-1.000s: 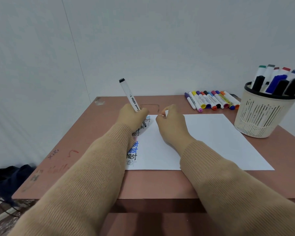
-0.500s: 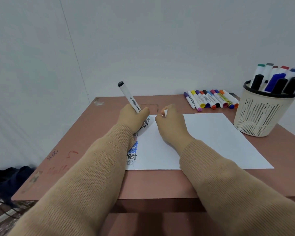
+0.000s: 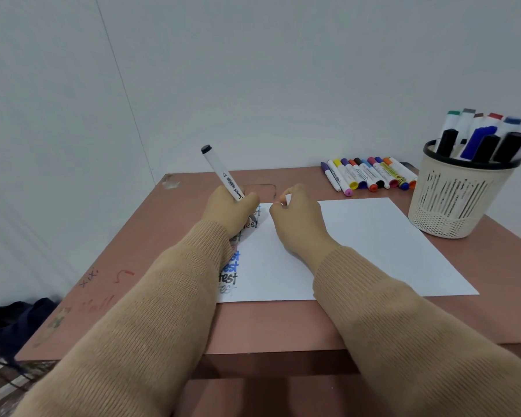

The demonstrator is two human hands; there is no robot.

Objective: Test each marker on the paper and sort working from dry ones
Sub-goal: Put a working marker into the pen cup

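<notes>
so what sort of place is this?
Likely a plain indoor desk set up for marker testing: a scribbled-on brown table against a bare wall, paper with "test" written repeatedly, a basket of markers.

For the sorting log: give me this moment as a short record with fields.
left hand: grips marker, tip at far left corner of paper
right hand: rests on paper, pinches white piece
writing: "test" repeated down left edge, black and blue
loose markers: row lying at back of table
basket: upright markers, right of paper
</notes>
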